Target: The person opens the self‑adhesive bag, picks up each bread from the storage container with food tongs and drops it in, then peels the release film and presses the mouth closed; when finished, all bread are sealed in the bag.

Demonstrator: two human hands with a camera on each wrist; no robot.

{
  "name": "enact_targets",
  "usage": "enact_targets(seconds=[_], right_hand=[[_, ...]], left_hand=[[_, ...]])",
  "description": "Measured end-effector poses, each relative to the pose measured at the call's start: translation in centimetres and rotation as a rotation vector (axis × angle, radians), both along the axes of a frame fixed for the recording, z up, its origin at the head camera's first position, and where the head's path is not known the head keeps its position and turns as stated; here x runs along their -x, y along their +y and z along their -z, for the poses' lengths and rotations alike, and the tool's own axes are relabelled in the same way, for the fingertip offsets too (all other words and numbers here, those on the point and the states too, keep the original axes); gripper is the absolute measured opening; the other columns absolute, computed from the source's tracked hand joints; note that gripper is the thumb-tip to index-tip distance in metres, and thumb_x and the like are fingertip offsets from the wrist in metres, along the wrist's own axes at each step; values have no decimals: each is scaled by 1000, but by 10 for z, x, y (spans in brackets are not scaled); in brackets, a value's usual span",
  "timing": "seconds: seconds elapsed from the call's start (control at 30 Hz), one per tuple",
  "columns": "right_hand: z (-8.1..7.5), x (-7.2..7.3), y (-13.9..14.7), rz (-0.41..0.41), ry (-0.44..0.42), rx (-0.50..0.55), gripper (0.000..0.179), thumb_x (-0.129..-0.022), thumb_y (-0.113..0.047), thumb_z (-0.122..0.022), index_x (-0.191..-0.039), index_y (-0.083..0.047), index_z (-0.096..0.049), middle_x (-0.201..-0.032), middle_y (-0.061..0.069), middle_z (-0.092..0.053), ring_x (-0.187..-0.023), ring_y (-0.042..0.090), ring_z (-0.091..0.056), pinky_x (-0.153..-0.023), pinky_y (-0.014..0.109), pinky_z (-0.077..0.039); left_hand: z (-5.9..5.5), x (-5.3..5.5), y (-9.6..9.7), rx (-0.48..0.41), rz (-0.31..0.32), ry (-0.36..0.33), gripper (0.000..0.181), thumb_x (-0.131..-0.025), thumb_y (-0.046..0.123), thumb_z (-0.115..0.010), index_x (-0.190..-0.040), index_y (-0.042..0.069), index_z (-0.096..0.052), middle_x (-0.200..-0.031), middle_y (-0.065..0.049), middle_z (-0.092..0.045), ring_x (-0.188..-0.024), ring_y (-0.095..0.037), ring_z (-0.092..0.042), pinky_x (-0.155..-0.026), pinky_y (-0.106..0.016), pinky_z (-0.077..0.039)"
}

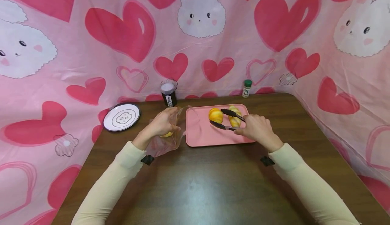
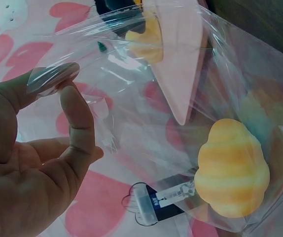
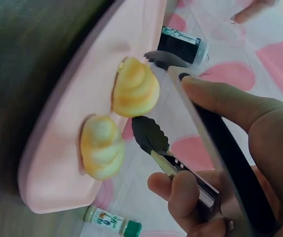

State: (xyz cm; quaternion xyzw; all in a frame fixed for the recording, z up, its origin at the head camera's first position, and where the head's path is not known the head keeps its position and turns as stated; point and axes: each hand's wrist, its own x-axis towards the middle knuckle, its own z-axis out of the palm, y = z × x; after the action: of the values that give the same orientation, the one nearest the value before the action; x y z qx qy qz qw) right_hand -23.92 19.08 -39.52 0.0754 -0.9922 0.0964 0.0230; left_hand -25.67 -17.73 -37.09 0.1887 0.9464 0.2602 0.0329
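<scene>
My left hand point(image 1: 163, 122) pinches the edge of a clear plastic bag point(image 2: 131, 98) between thumb and finger. Inside that bag lies a yellow bread roll point(image 2: 232, 170). My right hand point(image 1: 259, 130) grips a pair of tongs point(image 3: 215, 143) with dark scalloped tips, spread apart. The tips stand on either side of a round golden bun point(image 1: 216, 115) on a pink tray point(image 1: 201, 138); whether they touch it I cannot tell. Beside the bun on the tray rests a paler twisted roll point(image 3: 102, 148).
A white plate point(image 1: 111, 118) with a dark rim and printed characters is at the far left. Behind the bag stands a dark jar point(image 1: 169, 96) with a pale lid. A green-capped shaker bottle point(image 1: 247, 88) is at the back edge, by the pink heart-patterned cloth point(image 1: 195, 48).
</scene>
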Motion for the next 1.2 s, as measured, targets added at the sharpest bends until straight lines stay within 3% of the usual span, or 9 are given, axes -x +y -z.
enact_targets(seconds=[0.13, 0.3, 0.83, 1.2], right_hand=[[4, 1, 1, 7, -14, -4, 59, -76, -59, -77, -100, -6, -69, -76, 9, -61, -66, 29, -57, -53, 41, -44], [6, 1, 2, 20, 19, -22, 61, -77, -56, -78, -104, -3, -71, -81, 13, -67, -66, 33, -60, -53, 45, -47], [8, 3, -8, 26, 25, -54, 53, -76, -57, -78, -86, -5, -68, -74, 11, -63, -67, 34, -60, -60, 51, -50], [9, 3, -3, -37, 105, -65, 48, -80, -49, -79, -99, -5, -72, -78, 15, -68, -63, 35, -60, -53, 52, -50]], left_hand=[[0, 0, 1, -5, 5, -4, 86, -77, 21, -82, -149, -1, -41, -157, -21, -39, -143, -40, -40, -118, -53, -33], [0, 0, 1, -6, 3, -9, 86, -77, 21, -83, -150, 0, -42, -158, -20, -38, -143, -39, -40, -118, -52, -33], [-1, -1, 1, -6, -2, -16, 85, -77, 21, -83, -150, 1, -42, -157, -21, -39, -143, -39, -41, -118, -53, -34], [-2, 0, 0, 8, 22, -55, 84, -80, 22, -81, -150, 2, -41, -154, -20, -44, -139, -38, -46, -115, -53, -37]])
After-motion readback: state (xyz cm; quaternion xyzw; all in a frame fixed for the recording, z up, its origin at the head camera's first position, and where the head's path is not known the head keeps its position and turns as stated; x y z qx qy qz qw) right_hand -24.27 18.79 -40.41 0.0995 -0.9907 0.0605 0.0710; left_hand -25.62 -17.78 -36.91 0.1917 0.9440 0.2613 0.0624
